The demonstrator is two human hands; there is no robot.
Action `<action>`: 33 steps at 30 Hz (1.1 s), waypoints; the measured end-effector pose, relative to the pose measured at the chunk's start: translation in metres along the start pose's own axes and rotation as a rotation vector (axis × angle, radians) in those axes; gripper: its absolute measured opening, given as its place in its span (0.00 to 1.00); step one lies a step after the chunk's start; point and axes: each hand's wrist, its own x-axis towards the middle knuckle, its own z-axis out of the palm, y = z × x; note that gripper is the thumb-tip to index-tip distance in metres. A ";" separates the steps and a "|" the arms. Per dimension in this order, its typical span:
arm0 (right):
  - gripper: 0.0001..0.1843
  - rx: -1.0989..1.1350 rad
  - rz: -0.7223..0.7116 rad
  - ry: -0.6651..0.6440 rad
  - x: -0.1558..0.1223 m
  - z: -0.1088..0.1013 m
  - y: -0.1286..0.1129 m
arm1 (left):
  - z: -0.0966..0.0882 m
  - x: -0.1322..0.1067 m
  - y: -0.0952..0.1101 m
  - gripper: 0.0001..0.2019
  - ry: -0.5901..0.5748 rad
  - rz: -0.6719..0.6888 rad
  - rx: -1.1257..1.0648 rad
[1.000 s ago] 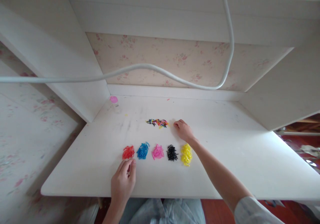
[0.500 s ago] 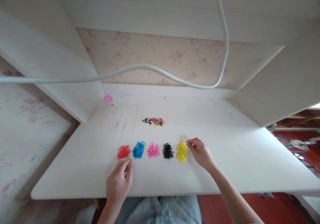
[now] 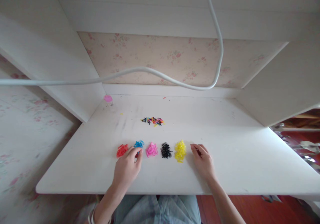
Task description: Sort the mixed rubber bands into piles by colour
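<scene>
Five small sorted heaps of tiny bands lie in a row on the white desk (image 3: 237, 157): red (image 3: 121, 150), blue (image 3: 138, 144), pink (image 3: 151, 149), black (image 3: 165, 150) and yellow (image 3: 180, 150). A mixed-colour heap (image 3: 152, 120) lies farther back. My left hand (image 3: 127, 169) rests over the near part of the blue heap, its fingertips touching it and fingers close together. Just right of the yellow heap, my right hand (image 3: 203, 162) lies on the desk with fingers loosely curled and nothing visible in them.
A small jar with a pink lid (image 3: 108, 99) stands at the back left corner. A white cable (image 3: 150, 72) hangs across the view above the desk. White side panels and a floral back wall enclose the desk. My lap shows below the front edge.
My right hand came back from beside the mixed heap to the right of the yellow heap. My left hand slid forward from the front edge onto the blue heap.
</scene>
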 end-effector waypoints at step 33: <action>0.24 0.066 0.015 -0.004 0.002 -0.001 0.000 | 0.055 0.115 0.029 0.13 -0.162 -0.085 0.171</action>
